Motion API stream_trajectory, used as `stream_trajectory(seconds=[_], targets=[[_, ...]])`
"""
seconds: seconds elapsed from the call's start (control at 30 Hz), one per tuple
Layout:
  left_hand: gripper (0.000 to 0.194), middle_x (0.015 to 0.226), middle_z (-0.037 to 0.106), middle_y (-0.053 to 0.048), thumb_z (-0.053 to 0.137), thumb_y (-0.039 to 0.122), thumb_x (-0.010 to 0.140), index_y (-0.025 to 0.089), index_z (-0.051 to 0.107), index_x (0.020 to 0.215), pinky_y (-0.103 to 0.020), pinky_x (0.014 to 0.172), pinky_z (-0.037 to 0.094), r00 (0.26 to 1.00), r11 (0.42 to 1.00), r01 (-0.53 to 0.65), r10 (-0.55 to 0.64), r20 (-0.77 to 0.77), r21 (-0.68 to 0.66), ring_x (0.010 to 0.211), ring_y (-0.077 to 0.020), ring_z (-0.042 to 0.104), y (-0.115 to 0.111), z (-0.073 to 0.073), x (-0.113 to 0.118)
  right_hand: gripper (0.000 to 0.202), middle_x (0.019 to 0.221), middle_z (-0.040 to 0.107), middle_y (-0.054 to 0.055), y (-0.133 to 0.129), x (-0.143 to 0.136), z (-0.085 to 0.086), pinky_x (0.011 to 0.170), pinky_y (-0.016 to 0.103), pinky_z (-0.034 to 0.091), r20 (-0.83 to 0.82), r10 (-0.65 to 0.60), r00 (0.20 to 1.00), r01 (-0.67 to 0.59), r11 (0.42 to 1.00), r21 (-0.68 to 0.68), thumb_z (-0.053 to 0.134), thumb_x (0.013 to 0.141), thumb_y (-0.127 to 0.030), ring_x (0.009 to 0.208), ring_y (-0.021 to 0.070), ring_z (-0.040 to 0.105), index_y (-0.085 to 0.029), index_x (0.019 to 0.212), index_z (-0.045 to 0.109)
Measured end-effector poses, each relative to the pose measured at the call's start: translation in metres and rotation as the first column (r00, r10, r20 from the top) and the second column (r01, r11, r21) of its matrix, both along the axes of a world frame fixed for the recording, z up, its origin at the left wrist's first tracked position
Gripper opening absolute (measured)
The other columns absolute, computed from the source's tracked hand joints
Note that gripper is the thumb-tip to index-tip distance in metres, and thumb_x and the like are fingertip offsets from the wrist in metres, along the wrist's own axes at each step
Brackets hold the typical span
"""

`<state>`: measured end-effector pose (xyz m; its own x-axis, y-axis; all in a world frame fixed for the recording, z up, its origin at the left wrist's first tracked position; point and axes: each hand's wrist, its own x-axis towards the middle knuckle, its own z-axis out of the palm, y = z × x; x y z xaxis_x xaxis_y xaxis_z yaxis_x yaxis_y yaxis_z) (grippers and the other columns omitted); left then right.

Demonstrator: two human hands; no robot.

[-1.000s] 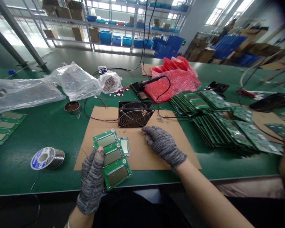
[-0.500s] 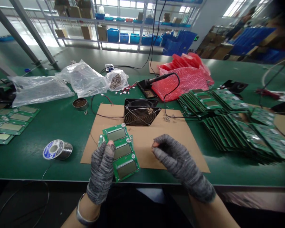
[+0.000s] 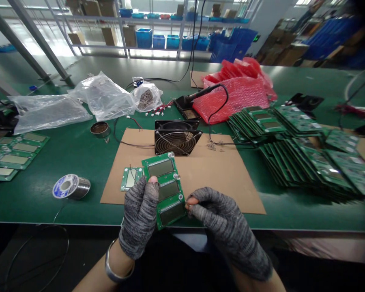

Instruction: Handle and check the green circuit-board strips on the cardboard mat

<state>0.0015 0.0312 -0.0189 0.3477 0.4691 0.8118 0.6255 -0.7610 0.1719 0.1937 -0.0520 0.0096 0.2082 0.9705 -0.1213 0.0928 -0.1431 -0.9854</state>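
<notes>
While the left hand [image 3: 140, 217] is gripping the green circuit board [image 3: 167, 188] above the near edge of the cardboard sheet [image 3: 213, 178], the right hand [image 3: 219, 223] is pinching at the board's right edge; whatever its fingertips are holding is too small to tell. Behind, a clear bag [image 3: 146, 97] is holding small dark parts, and a round tin [image 3: 100, 129] is showing brown contents.
</notes>
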Motion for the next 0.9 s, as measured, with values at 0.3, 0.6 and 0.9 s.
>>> stream_trajectory(seconds=[0.3,0.6,0.9], targets=[[0.069,0.116,0.067,-0.018,0.057,0.010,0.095,0.016,0.029,0.157,-0.041,0.090,0.057,0.995,0.996,0.062,-0.058,-0.079,0.056,0.115,-0.0290,0.065,-0.005,0.008,0.009,0.032,0.088,0.065,0.006,-0.004,0.005,-0.004,0.069,0.018,0.054,-0.064,-0.026,0.998,0.026,1.000,-0.005,0.072,0.082,-0.042,0.078,0.0115,0.063,-0.012,0.089,0.065],[0.034,0.106,0.069,-0.017,0.058,0.009,0.093,0.009,0.058,0.127,-0.035,0.080,0.060,0.992,0.988,0.052,-0.035,-0.121,0.143,0.099,-0.0258,0.070,-0.008,0.016,0.014,0.034,0.091,0.066,0.007,-0.006,0.007,-0.005,0.073,0.021,0.055,-0.063,-0.034,0.997,0.031,0.999,-0.038,0.072,0.083,-0.045,0.082,0.0125,0.064,-0.012,0.091,0.066],[0.019,0.104,0.066,-0.018,0.058,-0.001,0.088,0.006,0.062,0.106,-0.035,0.079,0.057,0.990,0.978,0.038,-0.009,-0.140,0.205,0.096,-0.0253,0.068,-0.011,0.023,0.017,0.033,0.086,0.064,0.006,-0.005,0.006,-0.009,0.069,0.019,0.052,-0.041,-0.047,0.998,0.046,0.999,-0.026,0.071,0.085,-0.043,0.076,0.0103,0.061,-0.012,0.092,0.065]])
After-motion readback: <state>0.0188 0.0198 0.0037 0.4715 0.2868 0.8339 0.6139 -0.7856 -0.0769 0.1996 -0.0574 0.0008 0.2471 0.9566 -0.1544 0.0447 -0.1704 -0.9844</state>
